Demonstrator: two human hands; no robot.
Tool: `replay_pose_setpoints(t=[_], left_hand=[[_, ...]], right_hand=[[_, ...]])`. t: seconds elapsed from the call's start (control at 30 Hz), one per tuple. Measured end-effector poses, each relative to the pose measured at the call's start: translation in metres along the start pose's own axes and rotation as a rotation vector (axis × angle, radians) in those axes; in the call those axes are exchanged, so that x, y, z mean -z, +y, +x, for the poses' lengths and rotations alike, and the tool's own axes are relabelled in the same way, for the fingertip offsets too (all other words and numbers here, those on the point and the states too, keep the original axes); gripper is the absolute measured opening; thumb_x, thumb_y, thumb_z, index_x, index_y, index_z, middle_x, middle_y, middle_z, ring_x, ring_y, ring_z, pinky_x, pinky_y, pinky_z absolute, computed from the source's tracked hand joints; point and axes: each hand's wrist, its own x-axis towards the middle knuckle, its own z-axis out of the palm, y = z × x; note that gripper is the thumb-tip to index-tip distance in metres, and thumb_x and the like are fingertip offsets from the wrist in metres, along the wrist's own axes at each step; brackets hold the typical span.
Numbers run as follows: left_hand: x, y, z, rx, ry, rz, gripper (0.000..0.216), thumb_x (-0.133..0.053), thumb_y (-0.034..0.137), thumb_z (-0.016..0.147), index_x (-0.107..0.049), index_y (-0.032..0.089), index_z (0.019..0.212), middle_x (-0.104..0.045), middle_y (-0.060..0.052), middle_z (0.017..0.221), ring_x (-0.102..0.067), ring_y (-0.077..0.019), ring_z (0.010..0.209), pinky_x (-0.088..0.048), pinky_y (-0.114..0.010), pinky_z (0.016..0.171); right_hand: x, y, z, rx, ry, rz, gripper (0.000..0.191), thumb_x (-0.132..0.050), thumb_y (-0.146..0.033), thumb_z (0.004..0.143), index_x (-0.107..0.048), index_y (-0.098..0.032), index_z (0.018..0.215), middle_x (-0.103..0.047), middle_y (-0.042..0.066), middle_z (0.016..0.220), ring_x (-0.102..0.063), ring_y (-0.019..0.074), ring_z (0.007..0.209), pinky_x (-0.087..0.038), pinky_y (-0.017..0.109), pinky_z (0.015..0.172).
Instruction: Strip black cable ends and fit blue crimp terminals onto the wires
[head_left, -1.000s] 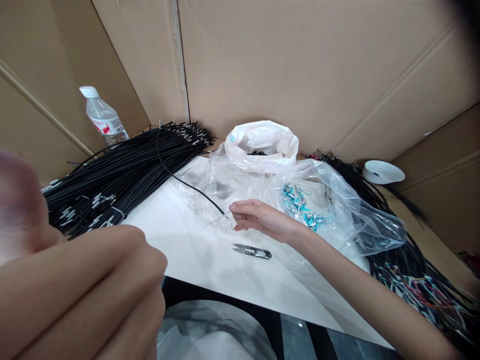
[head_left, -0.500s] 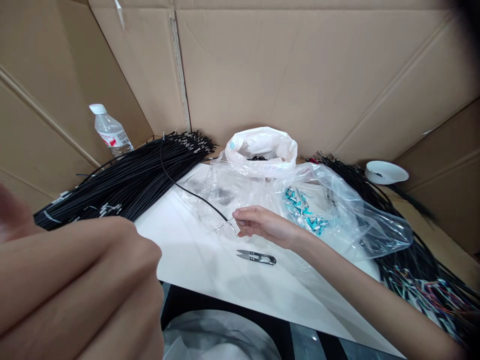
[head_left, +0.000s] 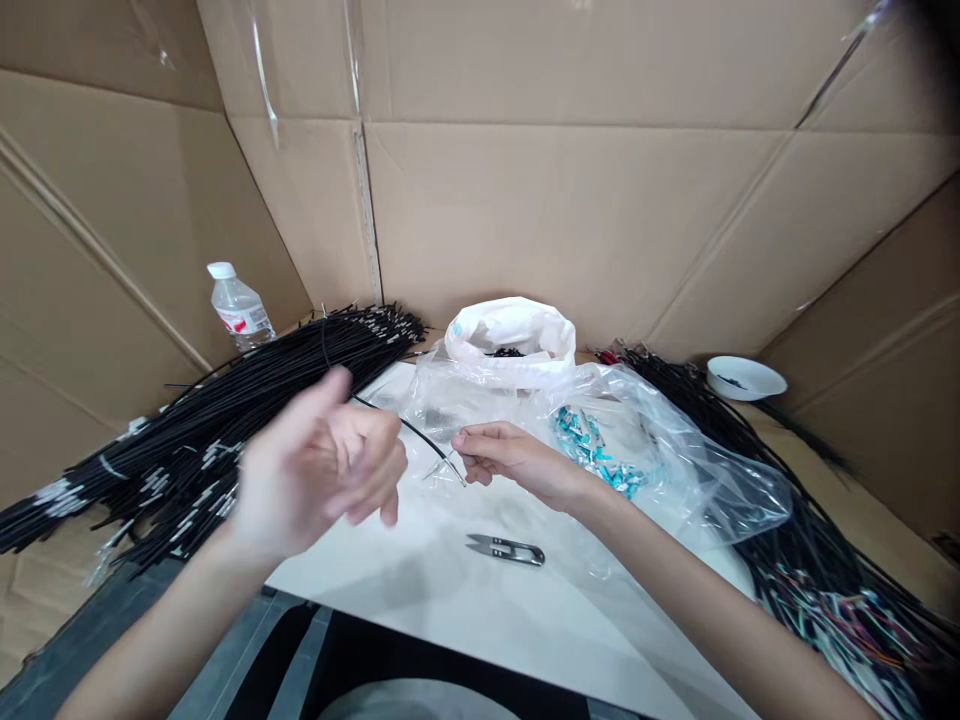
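Note:
My right hand [head_left: 499, 455] is over the middle of the white table, thumb and fingers pinched together at a thin black cable [head_left: 420, 434]. The cable's bare, silvery end pokes out just below the fingertips; the exact contact is too small to make out. My left hand [head_left: 322, 470], blurred by motion, hangs left of the cable. Its thumb stands apart, its fingers are loosely curled, and nothing shows in it. Below my right hand lies a pair of thread snips [head_left: 506, 549], blades to the left.
Black cable bundles [head_left: 247, 410] lie at left with a water bottle [head_left: 241, 308] behind. A white bag [head_left: 510, 335] of small black parts stands at back. Clear plastic [head_left: 697, 480] surrounds blue-and-silver pieces [head_left: 592, 450]. More cables [head_left: 795, 520] and a white bowl [head_left: 746, 378] are at right.
My left hand has moved from close to the camera at lower left, forward and right toward the cable. My right hand keeps its pinch at the cable end. The view has tilted up.

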Motion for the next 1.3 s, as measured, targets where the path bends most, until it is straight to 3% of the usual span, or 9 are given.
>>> replay_pose_setpoints(t=[0.07, 0.13, 0.27, 0.37, 0.47, 0.67, 0.83, 1.03, 1.3], left_hand=[[-0.004, -0.009, 0.027, -0.073, -0.023, 0.203, 0.066, -0.051, 0.075, 0.087, -0.062, 0.019, 0.054, -0.057, -0.004, 0.049, -0.053, -0.0159, 0.052, -0.047, -0.031, 0.06], [-0.003, -0.028, 0.041, 0.028, -0.055, 0.281, 0.061, -0.057, 0.073, 0.087, -0.073, 0.016, 0.074, -0.071, -0.008, 0.067, -0.063, -0.0186, 0.065, -0.049, -0.029, 0.065], [-0.005, -0.055, 0.046, 0.129, -0.024, -0.158, 0.046, -0.067, 0.06, 0.088, -0.075, 0.016, 0.102, -0.077, -0.011, 0.106, -0.069, -0.0199, 0.092, -0.056, -0.027, 0.08], [-0.009, -0.057, 0.052, 0.155, 0.068, -0.506, 0.02, -0.072, 0.036, 0.092, -0.077, 0.017, 0.099, -0.075, -0.007, 0.107, -0.07, -0.014, 0.093, -0.057, -0.022, 0.087], [-0.012, -0.055, 0.059, 0.129, 0.156, -0.527, 0.01, -0.073, 0.024, 0.091, -0.077, 0.016, 0.093, -0.076, -0.005, 0.098, -0.07, -0.0108, 0.083, -0.058, -0.018, 0.081], [-0.01, -0.053, 0.06, -0.025, 0.187, -0.335, 0.031, -0.089, 0.042, 0.073, -0.076, 0.016, 0.086, -0.075, -0.002, 0.09, -0.067, -0.0091, 0.076, -0.057, -0.014, 0.073], [0.003, -0.036, 0.073, -0.11, 0.19, -0.17, 0.045, -0.092, 0.051, 0.064, -0.076, 0.015, 0.085, -0.075, -0.004, 0.09, -0.068, -0.0121, 0.08, -0.057, -0.02, 0.08], [0.012, -0.015, 0.106, -0.176, 0.152, -0.049, 0.051, -0.093, 0.056, 0.057, -0.076, 0.015, 0.083, -0.076, -0.006, 0.093, -0.067, -0.0152, 0.083, -0.056, -0.025, 0.084], [0.015, -0.001, 0.144, -0.227, 0.031, 0.046, 0.051, -0.091, 0.058, 0.059, -0.076, 0.016, 0.084, -0.077, -0.007, 0.093, -0.07, -0.0183, 0.085, -0.056, -0.032, 0.089]], right_hand=[[0.0, -0.007, -0.001, 0.036, 0.004, -0.046, 0.045, -0.071, -0.058, 0.08, -0.055, -0.019, 0.064, -0.051, -0.004, 0.059, -0.043, 0.0118, 0.061, -0.036, 0.031, 0.072], [0.001, -0.012, 0.0, 0.071, -0.014, -0.083, 0.043, -0.071, -0.057, 0.081, -0.06, -0.018, 0.068, -0.052, -0.004, 0.059, -0.043, 0.012, 0.061, -0.034, 0.031, 0.07], [0.002, -0.013, 0.001, 0.134, -0.077, -0.114, 0.04, -0.068, -0.055, 0.084, -0.065, -0.017, 0.073, -0.051, -0.004, 0.058, -0.044, 0.0127, 0.061, -0.032, 0.03, 0.068], [0.003, -0.011, 0.0, 0.145, -0.07, -0.14, 0.041, -0.065, -0.056, 0.086, -0.064, -0.017, 0.073, -0.05, -0.004, 0.058, -0.044, 0.0129, 0.061, -0.033, 0.03, 0.067], [0.001, -0.009, -0.006, 0.14, 0.042, -0.259, 0.042, -0.06, -0.057, 0.09, -0.064, -0.017, 0.079, -0.051, -0.003, 0.06, -0.045, 0.0138, 0.06, -0.033, 0.03, 0.064], [-0.018, 0.006, -0.045, 0.241, 0.562, -1.005, 0.031, -0.047, -0.04, 0.103, -0.062, -0.016, 0.114, -0.068, 0.007, 0.086, -0.062, 0.0229, 0.078, -0.035, 0.033, 0.067], [-0.031, 0.04, -0.084, 0.092, 0.345, -1.389, 0.024, -0.055, -0.03, 0.101, -0.067, -0.017, 0.086, -0.069, 0.009, 0.085, -0.066, 0.026, 0.077, -0.036, 0.034, 0.061], [-0.029, 0.088, -0.083, 0.07, 0.384, -1.616, 0.006, -0.072, -0.014, 0.087, -0.068, -0.018, 0.086, -0.069, 0.011, 0.089, -0.065, 0.0292, 0.086, -0.044, 0.036, 0.065], [-0.034, 0.083, -0.067, -0.175, 0.352, -1.33, 0.013, -0.056, -0.006, 0.09, -0.056, -0.018, 0.087, -0.068, 0.013, 0.093, -0.062, 0.0264, 0.086, -0.04, 0.034, 0.069]])
